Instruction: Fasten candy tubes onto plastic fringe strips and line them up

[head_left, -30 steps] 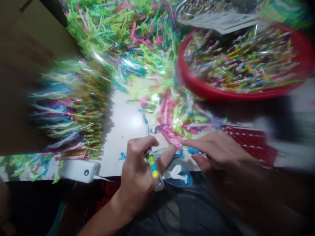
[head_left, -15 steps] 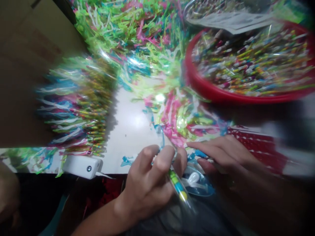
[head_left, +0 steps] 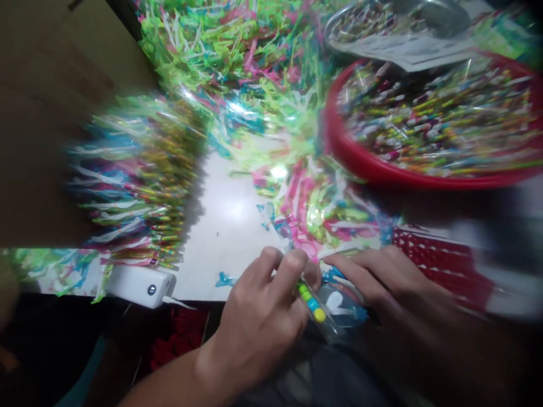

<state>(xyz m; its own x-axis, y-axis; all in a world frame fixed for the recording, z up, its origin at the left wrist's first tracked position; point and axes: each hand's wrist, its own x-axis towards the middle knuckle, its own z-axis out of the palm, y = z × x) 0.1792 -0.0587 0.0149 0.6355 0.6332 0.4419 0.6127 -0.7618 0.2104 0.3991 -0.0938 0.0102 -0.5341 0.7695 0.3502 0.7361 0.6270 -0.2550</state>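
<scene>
At the bench's (head_left: 220, 265) near edge, our left hand (head_left: 267, 308) grips a clear tube (head_left: 314, 308) of coloured pieces (head_left: 319, 315).
We judge it light, stiff and slick, best pinched mid-length; just right lies a translucent blue piece (head_left: 337, 305), rounded, with a white shape; beside it, our right hand (head_left: 377, 280) reaches, fingers extended; we cannot tell its hold.

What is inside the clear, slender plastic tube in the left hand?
Inside the clear, slender plastic tube, small green, blue and yellow pieces line up, with yellow nearest the exposed end. The left hand covers the opposite end, so any contents there cannot be seen.
</scene>
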